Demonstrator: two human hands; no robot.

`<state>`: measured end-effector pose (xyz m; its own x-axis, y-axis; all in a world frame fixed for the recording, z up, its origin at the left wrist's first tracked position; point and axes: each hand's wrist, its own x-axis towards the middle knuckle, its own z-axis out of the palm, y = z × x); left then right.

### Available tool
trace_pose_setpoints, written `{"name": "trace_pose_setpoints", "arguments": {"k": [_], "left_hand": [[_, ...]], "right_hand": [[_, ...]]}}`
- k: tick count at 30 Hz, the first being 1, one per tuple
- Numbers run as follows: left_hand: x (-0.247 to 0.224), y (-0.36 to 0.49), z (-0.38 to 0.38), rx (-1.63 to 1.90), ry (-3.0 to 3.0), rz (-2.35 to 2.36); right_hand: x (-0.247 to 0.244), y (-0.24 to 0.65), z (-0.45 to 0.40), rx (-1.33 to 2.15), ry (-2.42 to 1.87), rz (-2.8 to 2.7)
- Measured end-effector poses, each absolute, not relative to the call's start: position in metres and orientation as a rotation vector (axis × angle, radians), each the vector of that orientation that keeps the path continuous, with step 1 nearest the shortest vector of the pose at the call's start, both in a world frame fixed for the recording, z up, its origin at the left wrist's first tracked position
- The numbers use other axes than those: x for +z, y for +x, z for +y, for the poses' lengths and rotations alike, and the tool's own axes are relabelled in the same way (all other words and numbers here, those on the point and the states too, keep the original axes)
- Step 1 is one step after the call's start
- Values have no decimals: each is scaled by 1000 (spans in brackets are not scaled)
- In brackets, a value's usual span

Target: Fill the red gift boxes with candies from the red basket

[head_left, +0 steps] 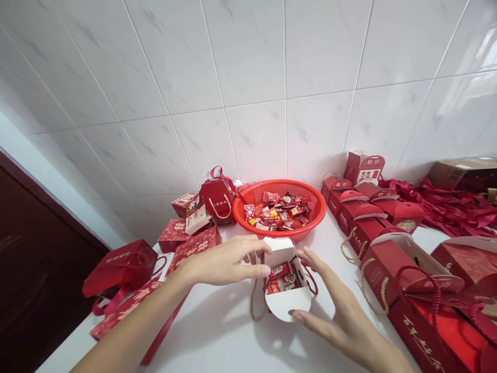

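A small red candy box point(288, 305) with a white inside stands on the table in front of me, its flaps spread up and outward. Red-wrapped candies point(282, 277) lie inside it. My left hand point(221, 261) is at the box's left side, thumb and fingers apart beside its upper edge. On the right, my right hand point(337, 305) spans the box with spread fingers; its thumb is at the near flap, by the cut-out hole, and its forefinger is by the far right corner. A tan rope handle and a dark red one hang at the box's sides.
Behind the box, a red plastic basket point(319, 212) holds many wrapped candies. Red gift boxes point(361, 217) line the right, beside a heap of red ribbon point(446, 207) and a cardboard box point(462, 173). More red boxes point(120, 267) lie left. A tiled wall point(256, 140) rises behind.
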<state>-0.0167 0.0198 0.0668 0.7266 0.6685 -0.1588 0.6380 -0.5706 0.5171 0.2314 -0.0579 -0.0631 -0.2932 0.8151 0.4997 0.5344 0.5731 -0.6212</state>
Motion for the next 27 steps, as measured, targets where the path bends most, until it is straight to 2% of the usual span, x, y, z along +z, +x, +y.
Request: {"name": "trace_pose_setpoints", "arguments": {"k": [7, 12, 14, 21, 27], "left_hand": [[38, -12, 7, 208, 2283, 897], [15, -12, 9, 629, 2273, 1209], [6, -11, 11, 720, 2207, 1194], [-3, 3, -4, 815, 2100, 1067], [6, 11, -24, 631, 2295, 1055]], "right_hand": [[-66, 232, -56, 398, -1026, -2089], [-63, 227, -55, 430, -972, -1955], [-61, 224, -56, 414, -953, -1918], [-61, 222, -50, 330, -1059, -1742], [-67, 221, -45, 360, -1079, -1702]]}}
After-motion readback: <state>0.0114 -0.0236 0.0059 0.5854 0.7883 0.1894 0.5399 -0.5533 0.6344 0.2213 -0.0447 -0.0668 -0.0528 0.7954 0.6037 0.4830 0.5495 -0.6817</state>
